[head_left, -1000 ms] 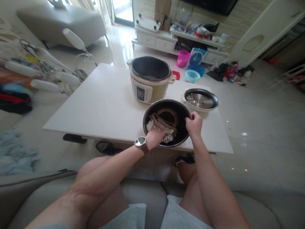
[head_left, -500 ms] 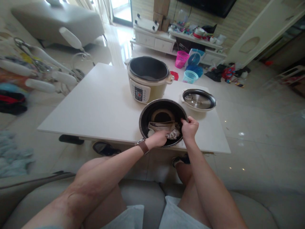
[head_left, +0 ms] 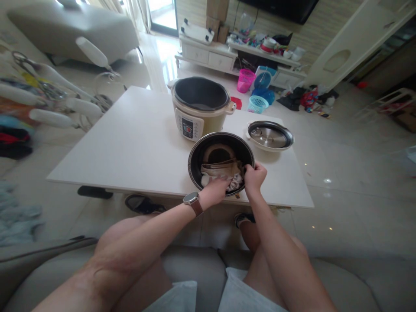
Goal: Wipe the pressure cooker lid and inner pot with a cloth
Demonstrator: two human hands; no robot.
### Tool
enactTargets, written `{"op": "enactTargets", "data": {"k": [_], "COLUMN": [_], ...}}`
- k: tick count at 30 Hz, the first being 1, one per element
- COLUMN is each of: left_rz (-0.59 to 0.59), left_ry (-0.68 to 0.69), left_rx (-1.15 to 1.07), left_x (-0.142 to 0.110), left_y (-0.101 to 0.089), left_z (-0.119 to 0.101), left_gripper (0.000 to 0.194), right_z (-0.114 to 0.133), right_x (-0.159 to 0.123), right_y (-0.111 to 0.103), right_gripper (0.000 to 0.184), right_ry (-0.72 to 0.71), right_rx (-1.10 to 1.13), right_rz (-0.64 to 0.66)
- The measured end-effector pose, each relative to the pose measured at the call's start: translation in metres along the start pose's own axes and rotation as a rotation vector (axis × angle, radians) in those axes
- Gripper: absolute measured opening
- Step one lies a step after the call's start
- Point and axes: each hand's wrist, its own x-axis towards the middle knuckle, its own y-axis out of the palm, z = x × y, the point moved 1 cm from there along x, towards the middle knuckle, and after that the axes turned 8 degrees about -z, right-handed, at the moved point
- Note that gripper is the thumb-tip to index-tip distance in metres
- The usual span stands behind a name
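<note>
A black inner pot [head_left: 242,147] is tilted toward me over the front edge of the white table [head_left: 130,151]. My right hand [head_left: 255,177] is closed around its right rim, with the thumb on the inside. Inside the pot lies a bunched beige and white patterned cloth [head_left: 221,167]. My left hand [head_left: 215,189], with a watch on the wrist, reaches in over the near rim. Its fingers are closed on the cloth against the pot's lower wall; the fingertips are partly lost in the folds.
Behind the pot stands a rice cooker body [head_left: 186,123] with its top uncovered. The cooker lid [head_left: 269,135] lies upside down at the right of the table. A pink basket [head_left: 246,81] and a blue basket [head_left: 258,105] are on the floor beyond.
My left hand has shifted a little within the pot, its wrist turning so the watch face shows more. The pot has moved slightly, and my right hand still grips its rim.
</note>
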Motion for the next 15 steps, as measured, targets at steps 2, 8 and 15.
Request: {"op": "enactTargets", "data": {"k": [2, 8, 15], "left_rz": [0.037, 0.090, 0.108], "left_ry": [-0.015, -0.029, -0.035], "left_rx": [0.116, 0.261, 0.229], "left_x": [-0.005, -0.008, 0.001], "left_y": [0.001, -0.009, -0.011], "left_z": [0.001, 0.003, 0.010], "left_gripper": [0.065, 0.055, 0.048], "right_z": [0.003, 0.020, 0.019], "right_x": [0.009, 0.022, 0.020], "right_y": [-0.005, -0.017, -0.014], "right_gripper": [0.029, 0.027, 0.020], "right_ry": [-0.036, -0.243, -0.205], "right_rx": [-0.056, -0.177, -0.048], "right_rz": [0.014, 0.090, 0.152]}}
